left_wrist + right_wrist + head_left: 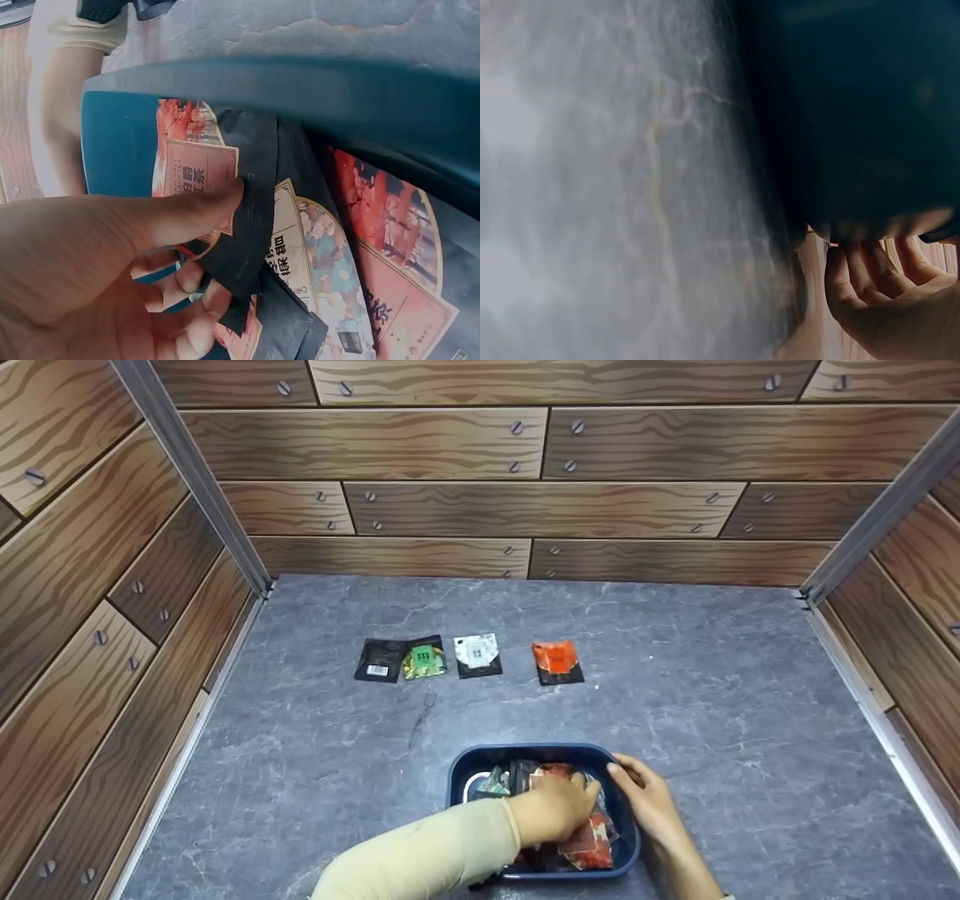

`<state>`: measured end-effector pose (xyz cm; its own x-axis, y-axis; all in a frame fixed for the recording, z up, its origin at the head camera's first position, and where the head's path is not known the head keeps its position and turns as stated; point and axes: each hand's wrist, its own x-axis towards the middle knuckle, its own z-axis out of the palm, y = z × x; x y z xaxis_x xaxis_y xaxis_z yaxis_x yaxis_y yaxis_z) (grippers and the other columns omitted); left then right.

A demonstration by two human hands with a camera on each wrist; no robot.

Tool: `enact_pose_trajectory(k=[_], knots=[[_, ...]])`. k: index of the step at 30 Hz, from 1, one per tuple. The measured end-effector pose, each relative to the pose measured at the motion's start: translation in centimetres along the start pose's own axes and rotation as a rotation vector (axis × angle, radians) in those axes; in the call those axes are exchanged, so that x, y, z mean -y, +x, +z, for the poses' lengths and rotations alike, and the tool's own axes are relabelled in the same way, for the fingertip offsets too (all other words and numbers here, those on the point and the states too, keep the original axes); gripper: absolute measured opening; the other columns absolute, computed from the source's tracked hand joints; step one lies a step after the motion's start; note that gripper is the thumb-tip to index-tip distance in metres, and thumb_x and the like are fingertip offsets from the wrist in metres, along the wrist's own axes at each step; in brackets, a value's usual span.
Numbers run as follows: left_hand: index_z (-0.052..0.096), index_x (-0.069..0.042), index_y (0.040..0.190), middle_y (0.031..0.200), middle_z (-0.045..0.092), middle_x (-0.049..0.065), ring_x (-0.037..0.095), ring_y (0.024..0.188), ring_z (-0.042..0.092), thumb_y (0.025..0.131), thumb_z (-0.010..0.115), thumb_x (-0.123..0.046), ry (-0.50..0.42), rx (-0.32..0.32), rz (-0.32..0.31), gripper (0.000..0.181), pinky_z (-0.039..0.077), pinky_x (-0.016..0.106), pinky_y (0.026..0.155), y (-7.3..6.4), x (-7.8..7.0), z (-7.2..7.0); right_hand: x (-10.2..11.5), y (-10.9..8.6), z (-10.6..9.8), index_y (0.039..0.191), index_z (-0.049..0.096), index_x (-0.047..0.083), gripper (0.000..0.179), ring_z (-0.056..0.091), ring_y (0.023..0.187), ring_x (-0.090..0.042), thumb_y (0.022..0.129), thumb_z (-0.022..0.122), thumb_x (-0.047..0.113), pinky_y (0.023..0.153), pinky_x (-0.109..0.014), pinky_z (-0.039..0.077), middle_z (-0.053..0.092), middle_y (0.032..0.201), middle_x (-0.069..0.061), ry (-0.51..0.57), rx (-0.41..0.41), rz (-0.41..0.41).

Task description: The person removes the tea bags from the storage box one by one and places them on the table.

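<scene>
Inside a dark blue plastic bin [546,874], my left hand [555,808] reaches among several tea sachets. Its thumb lies on the front of a black and red tea sachet [251,161] and the fingers bend behind it, pinching it. More sachets lie under and beside it, including a floral one [322,247] and another red one [401,232]. At the bin's right side my right hand [651,802] holds the wall, thumb at the rim and bent fingers [877,274] against the outside.
On the grey marbled surface [300,750], beyond the bin, a black sachet [375,652], a green one [425,660], a white one [478,655] and an orange one [556,661] lie roughly in a row. Wood-patterned walls [450,506] enclose the back and sides.
</scene>
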<state>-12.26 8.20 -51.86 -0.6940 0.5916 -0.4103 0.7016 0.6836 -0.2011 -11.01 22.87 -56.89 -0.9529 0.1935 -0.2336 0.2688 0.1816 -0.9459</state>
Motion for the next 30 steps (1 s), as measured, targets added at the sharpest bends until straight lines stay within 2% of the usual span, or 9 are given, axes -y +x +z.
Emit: enact_pose_trajectory(k=[5, 8, 11, 14, 16, 23, 30], knots=[[0.045, -0.022, 0.133, 0.112, 0.067, -0.007, 0.011, 0.094, 0.065, 0.092, 0.069, -0.025, -0.065, -0.003, 0.061, 0.048, 0.054, 0.03, 0.077, 0.0, 1.0, -0.5, 0.1, 0.1, -0.1, 0.131, 0.057, -0.006, 0.041, 0.061, 0.096, -0.013, 0.099, 0.062, 0.019, 0.081, -0.021, 0.05, 0.064, 0.123, -0.02, -0.013, 0.006, -0.003], [0.047, -0.02, 0.136, 0.106, 0.069, -0.006, 0.014, 0.09, 0.067, 0.092, 0.069, -0.023, -0.118, 0.006, 0.101, 0.049, 0.053, 0.03, 0.08, -0.1, 1.8, -0.9, 0.1, 0.1, -0.1, 0.131, 0.057, -0.006, 0.041, 0.062, 0.095, -0.012, 0.099, 0.062, 0.019, 0.08, -0.021, 0.05, 0.065, 0.122, -0.02, -0.003, 0.008, -0.01], [0.058, -0.021, 0.126, 0.104, 0.069, -0.007, 0.013, 0.09, 0.067, 0.092, 0.069, -0.026, -0.153, -0.009, 0.143, 0.036, 0.052, 0.032, 0.082, -0.2, 2.6, -1.3, 0.0, 0.1, 0.0, 0.13, 0.057, -0.006, 0.04, 0.062, 0.093, -0.011, 0.099, 0.062, 0.018, 0.081, -0.021, 0.05, 0.065, 0.121, -0.019, 0.004, 0.011, -0.02], [0.068, -0.026, 0.106, 0.101, 0.07, -0.008, 0.013, 0.091, 0.066, 0.092, 0.069, -0.031, -0.189, -0.046, 0.174, 0.016, 0.052, 0.032, 0.08, -0.4, 3.4, -1.9, 0.0, 0.0, -0.1, 0.13, 0.058, -0.006, 0.039, 0.062, 0.093, -0.009, 0.099, 0.062, 0.017, 0.081, -0.02, 0.049, 0.066, 0.12, -0.019, 0.0, 0.01, -0.022], [0.071, -0.028, 0.1, 0.099, 0.071, -0.009, 0.013, 0.091, 0.067, 0.091, 0.07, -0.034, -0.231, -0.074, 0.188, 0.011, 0.052, 0.032, 0.079, -0.6, 4.1, -2.3, 0.0, 0.0, -0.1, 0.13, 0.058, -0.006, 0.04, 0.062, 0.094, -0.008, 0.099, 0.062, 0.018, 0.082, -0.02, 0.048, 0.066, 0.12, -0.018, -0.01, 0.007, -0.019], [0.07, -0.025, 0.11, 0.105, 0.07, -0.009, 0.01, 0.094, 0.065, 0.095, 0.066, -0.034, -0.454, -0.131, 0.176, 0.018, 0.05, 0.03, 0.083, -0.8, 7.0, -3.4, 0.1, 0.0, -0.2, 0.13, 0.057, -0.006, 0.039, 0.062, 0.093, -0.008, 0.099, 0.061, 0.017, 0.083, -0.019, 0.047, 0.066, 0.119, -0.019, -0.016, 0.004, -0.01], [0.067, -0.018, 0.109, 0.093, 0.068, -0.005, 0.01, 0.078, 0.059, 0.097, 0.063, -0.033, -0.61, -0.216, 0.14, 0.02, 0.049, 0.027, 0.074, -0.4, 9.4, -2.7, -0.1, 0.0, -0.2, 0.13, 0.056, -0.009, 0.037, 0.059, 0.093, 0.0, 0.1, 0.059, 0.013, 0.084, -0.016, 0.046, 0.066, 0.121, -0.019, -0.014, 0.008, -0.019]])
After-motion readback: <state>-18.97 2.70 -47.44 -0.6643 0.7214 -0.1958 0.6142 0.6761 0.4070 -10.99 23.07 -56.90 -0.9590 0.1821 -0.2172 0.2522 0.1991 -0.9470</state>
